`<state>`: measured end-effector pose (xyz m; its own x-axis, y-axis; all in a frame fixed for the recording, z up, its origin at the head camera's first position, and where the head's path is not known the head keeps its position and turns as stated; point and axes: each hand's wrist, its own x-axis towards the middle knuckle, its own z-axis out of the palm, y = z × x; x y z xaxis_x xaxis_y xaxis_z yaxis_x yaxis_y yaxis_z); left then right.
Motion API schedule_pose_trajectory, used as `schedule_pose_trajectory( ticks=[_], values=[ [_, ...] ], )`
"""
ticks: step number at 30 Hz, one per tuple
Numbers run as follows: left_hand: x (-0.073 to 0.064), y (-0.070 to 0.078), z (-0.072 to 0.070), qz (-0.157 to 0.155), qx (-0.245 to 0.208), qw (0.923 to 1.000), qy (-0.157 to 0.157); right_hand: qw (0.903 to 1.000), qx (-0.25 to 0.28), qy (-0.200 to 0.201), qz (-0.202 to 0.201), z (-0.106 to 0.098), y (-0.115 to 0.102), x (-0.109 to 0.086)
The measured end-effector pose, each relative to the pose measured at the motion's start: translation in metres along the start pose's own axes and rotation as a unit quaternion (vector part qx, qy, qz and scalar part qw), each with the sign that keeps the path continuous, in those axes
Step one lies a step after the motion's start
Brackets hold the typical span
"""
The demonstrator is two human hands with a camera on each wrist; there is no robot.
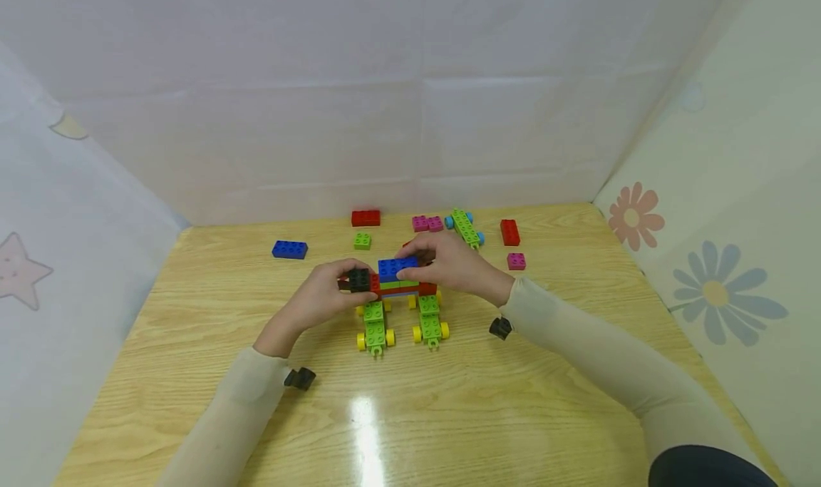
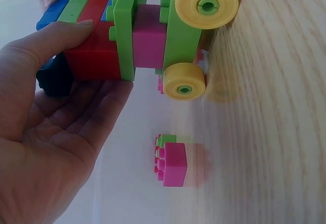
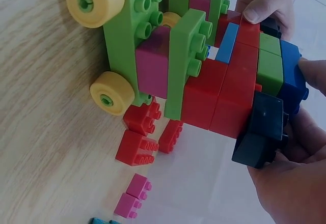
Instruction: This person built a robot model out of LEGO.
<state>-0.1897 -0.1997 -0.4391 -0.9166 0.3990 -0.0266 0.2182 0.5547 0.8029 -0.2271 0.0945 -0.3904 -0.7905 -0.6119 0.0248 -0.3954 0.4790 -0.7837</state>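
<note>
A toy-brick structure stands on two green wheeled bases, the left base (image 1: 375,334) and the right base (image 1: 430,326), both with yellow wheels. Pink bricks (image 3: 153,61) and green plates rise from the bases to a span of red bricks (image 3: 204,99). My left hand (image 1: 318,294) grips the span's left end, its thumb on a red brick beside a black brick (image 1: 359,280). On top, above green bricks (image 3: 270,56), is a blue brick (image 1: 388,269), which my right hand (image 1: 457,262) pinches between thumb and fingers. A second black brick (image 3: 260,130) sits at the right end, near that hand.
Behind the structure lie a blue brick (image 1: 290,249), a red brick (image 1: 365,218), a green brick (image 1: 362,242) and pink bricks (image 1: 420,223). To the right are a green base with blue wheels (image 1: 465,228), another red brick (image 1: 509,232) and a pink brick (image 1: 516,262).
</note>
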Motion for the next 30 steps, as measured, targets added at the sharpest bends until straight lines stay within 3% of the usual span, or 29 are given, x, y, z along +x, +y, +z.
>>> schedule_pose_trajectory(
  ticks=[8, 30],
  values=[
    [0.0001, -0.0013, 0.001, 0.0, -0.005, 1.0, 0.002, 0.9992, -0.037, 0.004, -0.018, -0.0001, -0.002, -0.0005],
    [-0.001, -0.002, 0.0007, 0.003, -0.008, 1.0, -0.002, 0.9999, -0.006, 0.005, -0.01, 0.0047, 0.0017, -0.0035]
  ],
)
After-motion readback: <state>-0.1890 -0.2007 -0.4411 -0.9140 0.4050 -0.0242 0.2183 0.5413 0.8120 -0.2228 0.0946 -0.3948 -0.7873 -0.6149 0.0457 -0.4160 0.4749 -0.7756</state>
